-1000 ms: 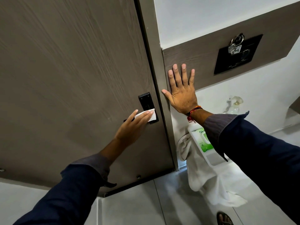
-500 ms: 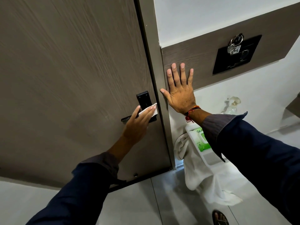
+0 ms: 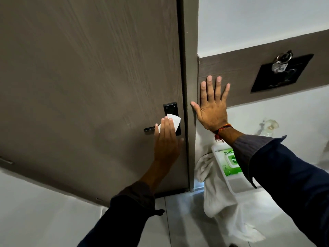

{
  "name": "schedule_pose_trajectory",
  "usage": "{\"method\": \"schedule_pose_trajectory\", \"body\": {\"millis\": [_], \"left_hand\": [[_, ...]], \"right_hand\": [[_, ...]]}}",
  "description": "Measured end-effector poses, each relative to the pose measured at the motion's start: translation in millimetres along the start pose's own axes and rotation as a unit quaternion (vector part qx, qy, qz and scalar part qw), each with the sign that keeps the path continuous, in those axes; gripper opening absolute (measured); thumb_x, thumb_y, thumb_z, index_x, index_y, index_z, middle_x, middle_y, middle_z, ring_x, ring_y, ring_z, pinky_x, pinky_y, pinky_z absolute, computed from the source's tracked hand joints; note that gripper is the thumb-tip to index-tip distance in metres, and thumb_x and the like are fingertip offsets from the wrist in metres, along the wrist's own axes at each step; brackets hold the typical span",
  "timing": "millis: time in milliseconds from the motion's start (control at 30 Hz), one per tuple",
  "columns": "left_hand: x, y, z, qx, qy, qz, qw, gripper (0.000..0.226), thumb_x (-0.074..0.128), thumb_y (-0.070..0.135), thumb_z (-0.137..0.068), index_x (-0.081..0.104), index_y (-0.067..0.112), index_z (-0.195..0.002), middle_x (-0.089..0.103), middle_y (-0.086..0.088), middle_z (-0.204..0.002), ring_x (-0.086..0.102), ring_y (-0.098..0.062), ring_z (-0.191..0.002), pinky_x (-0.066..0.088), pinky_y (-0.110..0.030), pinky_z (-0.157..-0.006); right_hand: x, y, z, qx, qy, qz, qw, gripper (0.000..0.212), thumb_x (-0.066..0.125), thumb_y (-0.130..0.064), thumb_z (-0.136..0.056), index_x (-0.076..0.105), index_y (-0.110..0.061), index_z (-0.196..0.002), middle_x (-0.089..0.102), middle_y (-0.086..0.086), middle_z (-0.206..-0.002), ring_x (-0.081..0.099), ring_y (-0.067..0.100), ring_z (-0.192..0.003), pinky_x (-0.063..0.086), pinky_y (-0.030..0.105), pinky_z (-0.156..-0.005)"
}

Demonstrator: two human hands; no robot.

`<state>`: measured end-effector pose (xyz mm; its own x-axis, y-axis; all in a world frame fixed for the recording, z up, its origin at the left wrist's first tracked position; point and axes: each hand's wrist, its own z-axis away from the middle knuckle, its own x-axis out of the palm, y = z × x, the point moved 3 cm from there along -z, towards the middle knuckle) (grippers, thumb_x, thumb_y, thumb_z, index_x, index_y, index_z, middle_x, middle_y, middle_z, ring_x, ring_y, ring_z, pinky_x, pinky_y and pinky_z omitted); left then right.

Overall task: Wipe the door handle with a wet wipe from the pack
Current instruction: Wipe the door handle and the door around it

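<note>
A black door handle [image 3: 149, 129] with its black backplate [image 3: 170, 108] sits on the grey-brown door [image 3: 89, 77], near its right edge. My left hand [image 3: 166, 139] presses a white wet wipe [image 3: 173, 122] flat against the lower backplate and the root of the lever, hiding that part. My right hand [image 3: 211, 107] lies flat and spread on the wall panel right of the door frame, holding nothing. The green-and-white wet wipe pack [image 3: 229, 164] lies below my right wrist, partly hidden by my sleeve.
A white cloth [image 3: 219, 202] hangs under the pack over a white surface. On the brown wall band, a black plate [image 3: 281, 75] carries a key ring. A clear glass object [image 3: 268, 126] stands against the white wall. Pale floor tiles [image 3: 178, 220] lie below the door.
My left hand has turned more upright and slid the wipe up the backplate, uncovering the lever's left end. The view has shifted slightly. My right hand has stayed on the wall.
</note>
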<state>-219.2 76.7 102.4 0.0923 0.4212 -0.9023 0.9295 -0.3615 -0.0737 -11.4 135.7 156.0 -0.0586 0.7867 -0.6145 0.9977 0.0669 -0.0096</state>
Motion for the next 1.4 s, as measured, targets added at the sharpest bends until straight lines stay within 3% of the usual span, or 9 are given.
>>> {"method": "schedule_pose_trajectory", "body": {"millis": [67, 167, 433, 567, 767, 1033, 1133, 1233, 1400], "left_hand": [[-2, -1, 1, -0.027, 0.006, 0.013, 1.0, 0.081, 0.047, 0.057, -0.1, 0.04, -0.002, -0.155, 0.041, -0.023, -0.16, 0.038, -0.036, -0.151, 0.028, -0.055, -0.126], [-4, -19, 11, -0.057, 0.024, -0.001, 0.998, 0.082, 0.046, 0.063, -0.1, 0.046, -0.001, -0.151, 0.047, -0.022, -0.156, 0.042, -0.036, -0.149, 0.032, -0.056, -0.123], [0, -13, 12, -0.122, 0.003, 0.04, 0.992, 0.094, 0.042, 0.073, -0.097, 0.038, -0.001, -0.156, 0.039, -0.021, -0.162, 0.029, -0.034, -0.156, 0.023, -0.051, -0.128], [1, -16, 13, -0.111, 0.018, 0.027, 0.993, 0.092, 0.044, 0.072, -0.096, 0.042, 0.0, -0.154, 0.042, -0.019, -0.161, 0.034, -0.033, -0.154, 0.026, -0.052, -0.127], [3, -43, 23, -0.164, 0.004, -0.008, 0.986, 0.096, 0.037, 0.074, -0.097, 0.034, 0.001, -0.158, 0.034, -0.018, -0.165, 0.026, -0.031, -0.157, 0.02, -0.051, -0.129], [-1, 1, 16, -0.233, 0.019, 0.027, 0.972, 0.099, 0.042, 0.074, -0.095, 0.035, -0.004, -0.156, 0.03, -0.026, -0.164, 0.029, -0.038, -0.155, 0.029, -0.05, -0.127], [0, 9, 10, -0.297, 0.031, 0.057, 0.953, 0.093, 0.04, 0.067, -0.1, 0.027, -0.003, -0.159, 0.021, -0.026, -0.168, 0.021, -0.037, -0.158, 0.025, -0.048, -0.129], [1, 14, -2, -0.375, 0.03, 0.097, 0.921, 0.089, 0.035, 0.062, -0.104, 0.018, -0.004, -0.161, 0.011, -0.024, -0.17, 0.011, -0.035, -0.16, 0.019, -0.048, -0.13], [1, 32, -20, -0.475, 0.08, 0.19, 0.856, 0.089, 0.033, 0.06, -0.104, 0.014, -0.005, -0.161, 0.007, -0.025, -0.17, 0.008, -0.035, -0.16, 0.022, -0.051, -0.129]], "right_hand": [[-1, 0, 0, 0.002, -0.006, -0.005, 1.0, 0.092, 0.037, -0.062, -0.105, -0.023, -0.016, -0.159, -0.034, 0.003, -0.166, -0.03, 0.03, -0.154, 0.006, 0.069, -0.122], [-1, -1, -1, 0.005, -0.004, -0.003, 1.0, 0.091, 0.036, -0.062, -0.106, -0.023, -0.016, -0.159, -0.034, 0.003, -0.166, -0.03, 0.029, -0.154, 0.002, 0.067, -0.123], [0, -1, -1, -0.005, -0.01, 0.006, 1.0, 0.089, 0.032, -0.062, -0.106, -0.022, -0.016, -0.159, -0.034, 0.002, -0.165, -0.031, 0.028, -0.154, -0.017, 0.058, -0.124], [1, 0, -1, -0.009, -0.019, -0.002, 1.0, 0.086, 0.027, -0.063, -0.106, -0.023, -0.016, -0.159, -0.035, 0.002, -0.165, -0.032, 0.028, -0.153, -0.017, 0.059, -0.123], [1, 0, -2, -0.019, -0.009, 0.001, 1.0, 0.089, 0.032, -0.062, -0.106, -0.023, -0.015, -0.158, -0.035, 0.003, -0.165, -0.032, 0.03, -0.153, -0.017, 0.06, -0.123], [2, 0, -3, -0.019, -0.002, 0.005, 1.0, 0.092, 0.035, -0.062, -0.106, -0.025, -0.015, -0.158, -0.036, 0.004, -0.165, -0.033, 0.03, -0.153, -0.019, 0.059, -0.122], [3, 0, -2, -0.032, 0.001, 0.009, 0.999, 0.092, 0.033, -0.063, -0.106, -0.025, -0.014, -0.158, -0.032, 0.007, -0.167, -0.022, 0.038, -0.156, -0.02, 0.06, -0.121], [3, 2, -1, -0.05, 0.011, 0.011, 0.999, 0.093, 0.034, -0.063, -0.106, -0.022, -0.011, -0.158, -0.002, 0.018, -0.167, 0.007, 0.048, -0.15, -0.02, 0.061, -0.121], [4, 11, 1, -0.087, 0.012, 0.011, 0.996, 0.086, 0.029, -0.061, -0.108, -0.015, -0.009, -0.16, 0.002, 0.02, -0.165, 0.006, 0.048, -0.149, -0.015, 0.066, -0.121]]}}
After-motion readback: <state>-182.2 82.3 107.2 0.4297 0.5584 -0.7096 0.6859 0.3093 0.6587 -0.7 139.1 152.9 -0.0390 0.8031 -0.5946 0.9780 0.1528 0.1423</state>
